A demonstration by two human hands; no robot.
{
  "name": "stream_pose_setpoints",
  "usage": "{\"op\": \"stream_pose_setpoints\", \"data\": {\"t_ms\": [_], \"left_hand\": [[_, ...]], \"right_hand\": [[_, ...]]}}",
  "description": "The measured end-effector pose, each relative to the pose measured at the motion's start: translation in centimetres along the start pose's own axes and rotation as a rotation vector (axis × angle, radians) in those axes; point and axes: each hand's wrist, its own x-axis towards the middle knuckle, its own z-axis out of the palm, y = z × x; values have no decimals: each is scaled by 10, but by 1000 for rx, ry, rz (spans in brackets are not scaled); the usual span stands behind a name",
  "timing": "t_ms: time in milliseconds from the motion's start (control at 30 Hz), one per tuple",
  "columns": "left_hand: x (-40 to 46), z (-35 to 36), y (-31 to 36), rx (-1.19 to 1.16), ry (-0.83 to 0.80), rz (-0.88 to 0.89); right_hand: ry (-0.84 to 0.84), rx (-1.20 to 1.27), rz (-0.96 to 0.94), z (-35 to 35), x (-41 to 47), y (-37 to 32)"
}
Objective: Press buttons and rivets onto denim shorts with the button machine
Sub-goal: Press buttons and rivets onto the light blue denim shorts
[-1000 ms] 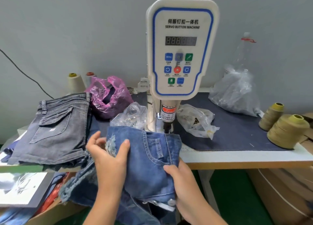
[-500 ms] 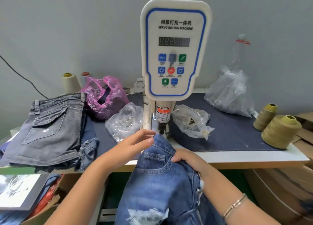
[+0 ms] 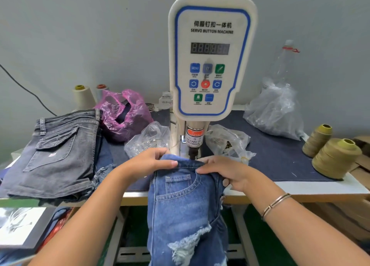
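Blue denim shorts (image 3: 184, 203) with a frayed tear hang over the table's front edge, their waistband up at the foot of the white servo button machine (image 3: 212, 55). My left hand (image 3: 149, 162) pinches the waistband on the left. My right hand (image 3: 226, 173) grips it on the right, just below the machine's dark press head (image 3: 193, 151). The spot under the press head is partly hidden by the cloth and my fingers.
Grey denim shorts (image 3: 58, 151) lie stacked at the left. A pink bag (image 3: 124, 113), two clear bags of metal parts (image 3: 148, 139) (image 3: 228, 141) and a larger clear bag (image 3: 274, 111) sit around the machine. Olive thread cones (image 3: 336, 157) stand at the right edge.
The shorts were turned and lifted from my lap up to the table edge. Both hands moved forward and now hold the waistband close under the press head.
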Motion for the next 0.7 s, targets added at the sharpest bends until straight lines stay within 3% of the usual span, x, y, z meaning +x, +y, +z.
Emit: {"op": "stream_pose_setpoints", "data": {"t_ms": [100, 267, 400, 567, 700], "left_hand": [[8, 1, -4, -51, 14, 38], [17, 6, -15, -33, -54, -47], [26, 7, -20, -49, 17, -32], [42, 4, -22, -166, 202, 1], [49, 4, -32, -139, 212, -45]], "right_hand": [[42, -46, -21, -6, -1, -1], [109, -96, -7, -5, 5, 4], [200, -192, -48, -2, 11, 4], [242, -65, -59, 1, 24, 2], [256, 106, -60, 0, 31, 12]]}}
